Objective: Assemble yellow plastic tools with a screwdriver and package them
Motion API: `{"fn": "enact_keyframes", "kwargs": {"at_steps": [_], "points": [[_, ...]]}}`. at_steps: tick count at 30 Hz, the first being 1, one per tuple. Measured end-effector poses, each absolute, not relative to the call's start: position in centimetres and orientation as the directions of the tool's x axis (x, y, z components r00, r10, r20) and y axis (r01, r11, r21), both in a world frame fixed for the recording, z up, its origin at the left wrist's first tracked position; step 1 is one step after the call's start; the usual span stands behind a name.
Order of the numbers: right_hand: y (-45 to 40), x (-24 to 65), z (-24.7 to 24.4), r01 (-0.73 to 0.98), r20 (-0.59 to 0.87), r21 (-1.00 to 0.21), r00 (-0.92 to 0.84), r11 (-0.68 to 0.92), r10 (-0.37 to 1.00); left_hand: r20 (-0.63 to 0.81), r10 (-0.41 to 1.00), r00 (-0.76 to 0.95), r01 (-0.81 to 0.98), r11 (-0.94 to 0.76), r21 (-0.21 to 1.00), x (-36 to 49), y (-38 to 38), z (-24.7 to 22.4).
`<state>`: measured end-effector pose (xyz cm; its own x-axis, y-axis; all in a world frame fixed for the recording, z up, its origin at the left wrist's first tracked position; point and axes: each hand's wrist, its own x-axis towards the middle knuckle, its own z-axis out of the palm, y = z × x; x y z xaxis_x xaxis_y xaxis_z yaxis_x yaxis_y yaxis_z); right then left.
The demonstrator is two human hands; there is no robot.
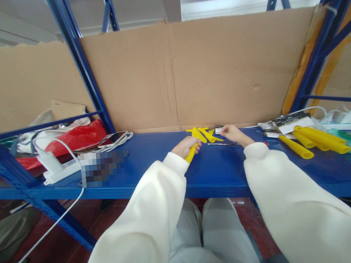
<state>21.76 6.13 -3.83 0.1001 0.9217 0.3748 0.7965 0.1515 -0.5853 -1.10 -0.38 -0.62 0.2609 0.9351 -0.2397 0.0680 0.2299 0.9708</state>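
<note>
My left hand (pixel 184 147) is wrapped round a yellow tapered tube (pixel 190 154), whose ends show above and below the fist. Just beyond it lie several yellow pieces (pixel 208 135) on the blue shelf top (pixel 153 161), some cone-shaped. To their right is my right hand (pixel 233 134), its fingers bent together close to a small black-and-white card (pixel 218 129). Whether those fingers pinch anything is too small to make out. A thin metal rod (pixel 223 144) lies in front of the right hand.
At the right are several larger yellow tubes (pixel 322 138), beside black-and-white boxes (pixel 293 121). A white power strip (pixel 63 170), a red bag (pixel 78 137) and a phone (pixel 113 139) with a cable stand left. Cardboard (pixel 219 71) walls the back; blue posts (pixel 81 62) frame it.
</note>
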Motion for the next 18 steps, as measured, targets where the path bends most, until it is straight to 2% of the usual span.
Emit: {"fn": "enact_keyframes", "kwargs": {"at_steps": [3, 5, 11, 18], "points": [[5.9, 19.5, -4.1, 0.597, 0.457, -0.7, -0.045, 0.391, 0.888, -0.263, 0.92, 0.289, 0.01, 0.272, 0.962, -1.1, -0.2, -0.7], [5.6, 18.2, -4.3, 0.488, 0.475, -0.738, -0.114, 0.466, 0.873, -0.277, 0.909, 0.311, -0.011, 0.295, 0.955, -1.1, 0.0, -0.7], [5.2, 16.7, -5.0, 0.355, 0.487, -0.777, -0.185, 0.52, 0.854, -0.293, 0.864, 0.41, -0.067, 0.349, 0.935, -1.1, 0.4, -0.9], [5.0, 16.5, -5.1, 0.377, 0.539, -0.746, -0.142, 0.549, 0.83, -0.314, 0.83, 0.46, -0.128, 0.412, 0.902, -1.0, 0.4, -0.9]]}}
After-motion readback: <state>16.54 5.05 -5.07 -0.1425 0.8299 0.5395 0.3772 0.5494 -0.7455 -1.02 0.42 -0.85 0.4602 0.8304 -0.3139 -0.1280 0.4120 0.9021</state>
